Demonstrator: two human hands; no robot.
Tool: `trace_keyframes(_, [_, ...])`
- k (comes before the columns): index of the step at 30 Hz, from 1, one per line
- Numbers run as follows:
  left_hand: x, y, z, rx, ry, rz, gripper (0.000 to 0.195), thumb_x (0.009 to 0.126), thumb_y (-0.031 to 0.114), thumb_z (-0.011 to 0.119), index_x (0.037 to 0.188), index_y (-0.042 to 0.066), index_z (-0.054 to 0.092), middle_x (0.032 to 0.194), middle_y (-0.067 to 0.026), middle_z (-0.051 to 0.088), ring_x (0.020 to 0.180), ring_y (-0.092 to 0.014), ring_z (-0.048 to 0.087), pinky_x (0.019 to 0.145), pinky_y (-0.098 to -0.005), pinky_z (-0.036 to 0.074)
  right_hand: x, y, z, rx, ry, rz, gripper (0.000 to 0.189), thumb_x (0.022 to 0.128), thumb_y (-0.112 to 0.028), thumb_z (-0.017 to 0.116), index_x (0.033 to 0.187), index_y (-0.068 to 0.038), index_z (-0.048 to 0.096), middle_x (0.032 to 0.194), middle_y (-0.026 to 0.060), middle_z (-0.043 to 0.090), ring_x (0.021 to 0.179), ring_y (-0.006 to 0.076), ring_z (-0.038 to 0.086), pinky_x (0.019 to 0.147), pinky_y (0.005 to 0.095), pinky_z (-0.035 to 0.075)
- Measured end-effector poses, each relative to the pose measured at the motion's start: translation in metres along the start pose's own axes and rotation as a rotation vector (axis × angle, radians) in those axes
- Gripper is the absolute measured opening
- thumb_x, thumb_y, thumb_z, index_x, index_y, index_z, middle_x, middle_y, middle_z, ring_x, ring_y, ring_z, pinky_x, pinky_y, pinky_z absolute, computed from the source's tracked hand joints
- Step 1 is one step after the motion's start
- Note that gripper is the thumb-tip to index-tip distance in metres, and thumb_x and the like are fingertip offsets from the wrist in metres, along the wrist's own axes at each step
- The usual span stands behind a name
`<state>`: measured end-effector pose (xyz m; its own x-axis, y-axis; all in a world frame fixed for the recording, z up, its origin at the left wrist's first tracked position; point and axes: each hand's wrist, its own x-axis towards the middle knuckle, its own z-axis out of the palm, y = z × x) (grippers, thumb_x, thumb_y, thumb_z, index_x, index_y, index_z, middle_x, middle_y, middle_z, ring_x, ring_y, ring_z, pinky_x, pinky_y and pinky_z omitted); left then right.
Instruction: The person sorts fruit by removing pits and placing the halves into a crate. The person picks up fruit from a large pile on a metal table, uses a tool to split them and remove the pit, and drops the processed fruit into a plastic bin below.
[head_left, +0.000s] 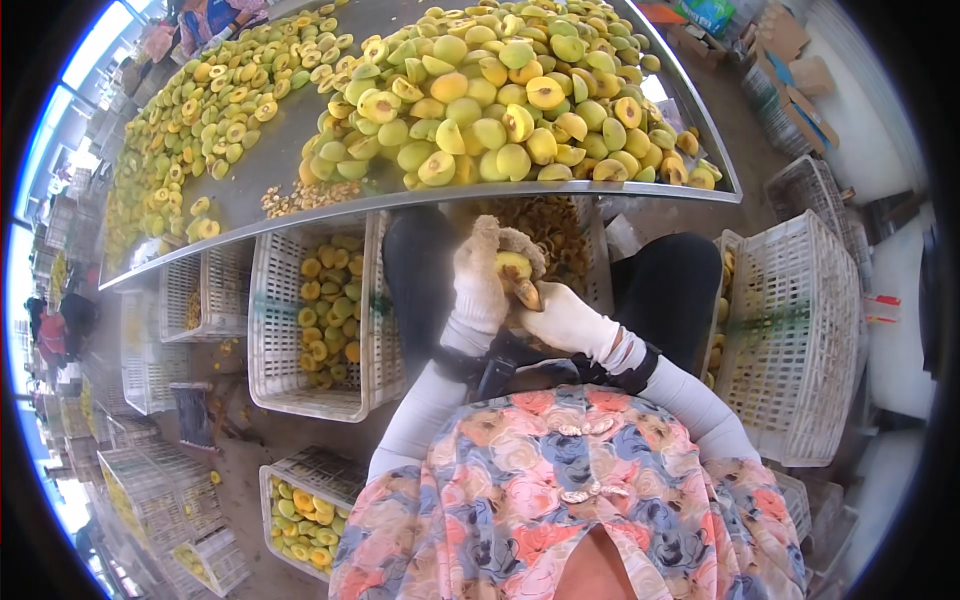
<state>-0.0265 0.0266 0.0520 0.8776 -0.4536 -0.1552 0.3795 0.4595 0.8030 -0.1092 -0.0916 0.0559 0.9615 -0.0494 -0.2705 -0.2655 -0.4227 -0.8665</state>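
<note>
My left hand (481, 281), in a whitish knit glove soiled at the fingers, curls around a yellow-green stone fruit (513, 264), likely an apricot or peach. My right hand (566, 316), also gloved in white, is closed against the near side of that fruit. A brownish rounded end (529, 295) shows between the right hand and the fruit; whether it is a tool or a bare thumb I cannot tell. Both hands are above my lap, just short of the metal table (420, 196). Beneath and beyond them lies a crate of brown scraps (553, 229).
Halved fruit (480, 105) is heaped on the table, with loose pits (311, 196) near its raised edge. A white plastic crate of halves (330, 315) stands left of my legs, another crate (795, 337) at right. A further crate (307, 517) sits behind left. A person (217, 19) is across the table.
</note>
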Motion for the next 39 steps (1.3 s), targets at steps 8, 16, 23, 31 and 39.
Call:
trace_keyframes(8, [0.006,-0.006,-0.001,0.128,-0.102,-0.136,0.052,0.104,0.044,0.052,0.080,-0.001,0.065,0.070,-0.0160,0.067,0.057,-0.022,0.063,0.056,-0.0314,0.052,-0.002,0.011,-0.014,-0.103,-0.248,0.057,0.034,0.097,-0.035,0.058,0.110,-0.005,0.067,0.089,0.0134,0.070,0.079,0.0267,0.068,0.072,0.0361,0.054])
trace_keyframes(16, [0.025,-0.031,0.011,-0.187,-0.136,-0.323,0.055,0.101,0.052,0.053,0.084,0.001,0.064,0.074,-0.0138,0.068,0.062,-0.023,0.064,0.059,-0.0331,0.052,-0.005,0.021,-0.041,0.877,-0.561,0.453,0.017,0.091,-0.016,0.065,0.080,-0.010,0.055,0.056,-0.0078,0.039,0.039,0.0030,0.030,0.034,0.0212,0.022])
trace_keyframes(23, [0.046,-0.010,-0.001,0.151,-0.044,0.004,0.033,0.103,0.033,0.057,0.093,0.003,0.068,0.082,-0.0091,0.070,0.074,-0.019,0.068,0.069,-0.0311,0.056,0.011,0.059,-0.078,0.951,-0.518,0.353,0.017,0.090,-0.019,0.064,0.087,-0.004,0.056,0.058,-0.0043,0.043,0.041,0.0060,0.037,0.035,0.0236,0.028])
trace_keyframes(31, [0.036,0.096,-0.126,1.316,0.743,0.535,0.034,0.094,0.022,0.068,0.118,-0.002,0.069,0.113,-0.0178,0.071,0.106,-0.030,0.067,0.094,-0.0371,0.053,0.044,0.100,-0.054,0.491,-0.026,0.411,0.025,0.091,-0.025,0.069,0.094,-0.004,0.056,0.070,0.0029,0.056,0.049,0.0139,0.050,0.046,0.0302,0.041])
trace_keyframes(39, [0.133,0.076,-0.087,1.922,0.337,-0.019,0.042,0.093,0.044,0.050,0.120,0.016,0.065,0.116,-0.0195,0.071,0.113,-0.038,0.064,0.109,-0.0548,0.032,0.049,0.124,-0.041,-0.035,0.128,0.231,0.054,0.090,-0.035,0.069,0.126,0.004,0.059,0.112,0.0265,0.069,0.110,0.0403,0.065,0.097,0.0400,0.049])
